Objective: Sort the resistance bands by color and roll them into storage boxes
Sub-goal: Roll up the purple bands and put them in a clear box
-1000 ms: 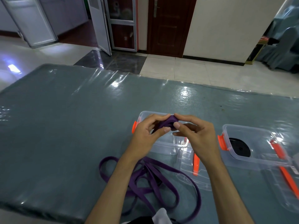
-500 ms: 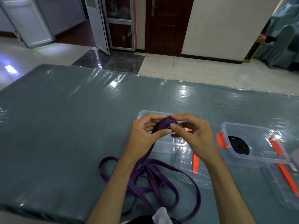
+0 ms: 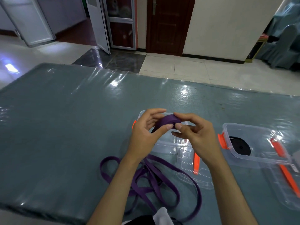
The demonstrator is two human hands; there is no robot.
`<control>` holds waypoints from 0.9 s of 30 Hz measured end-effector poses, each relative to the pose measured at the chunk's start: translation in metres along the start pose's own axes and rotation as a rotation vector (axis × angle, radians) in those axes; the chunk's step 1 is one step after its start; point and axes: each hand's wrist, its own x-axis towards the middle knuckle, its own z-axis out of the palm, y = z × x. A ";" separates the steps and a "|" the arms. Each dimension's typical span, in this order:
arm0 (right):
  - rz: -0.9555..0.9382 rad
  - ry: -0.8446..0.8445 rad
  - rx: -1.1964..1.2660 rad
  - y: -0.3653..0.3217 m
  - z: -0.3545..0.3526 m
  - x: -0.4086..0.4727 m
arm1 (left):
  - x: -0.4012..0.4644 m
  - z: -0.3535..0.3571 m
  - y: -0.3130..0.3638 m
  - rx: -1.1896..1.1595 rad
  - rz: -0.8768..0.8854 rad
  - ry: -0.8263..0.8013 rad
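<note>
From the head view, both hands work just above the clear box that sits near the middle of the counter, toward its near edge. The left hand pinches a small purple roll with thumb and curled fingers, and the right hand grips the same roll from the other side, its fingers bent over the top. The rest of the purple band trails down from the roll and lies in loose, crossing loops by the near edge of the counter, partly under the left forearm. The main risk, as I judge it, is the coil springing open: the material looks stretchy, and if either pinch loosens between turns, the wound layers could slip and unwind. The tangled loops below could also snag as they feed up, pulling the roll sideways or dragging band off the near edge. A lid with an orange clip lies just beside the box and could catch the tail. Toward the right edge, a second box holds a black roll, well apart.
</note>
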 end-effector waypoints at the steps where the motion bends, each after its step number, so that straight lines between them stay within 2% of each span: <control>1: 0.007 0.014 -0.030 0.000 0.000 0.000 | 0.000 0.001 0.000 0.007 0.014 0.032; 6: 0.032 0.049 -0.084 -0.001 -0.002 0.001 | 0.001 0.009 0.003 -0.041 0.071 0.071; 10: -0.046 0.114 -0.059 -0.004 0.011 0.002 | 0.007 0.014 0.003 -0.082 0.080 0.160; 14: -0.058 0.272 0.115 0.000 0.022 0.002 | 0.012 0.013 0.008 -0.040 0.032 0.048; 17: -0.020 0.235 0.169 0.001 0.021 0.000 | 0.012 0.011 0.010 0.040 0.077 -0.017; 21: -0.008 0.203 0.113 -0.004 0.013 0.004 | 0.011 0.005 0.013 0.094 0.073 0.023; 27: -0.060 0.258 0.193 -0.011 0.017 0.004 | 0.009 0.014 0.009 -0.044 0.075 0.091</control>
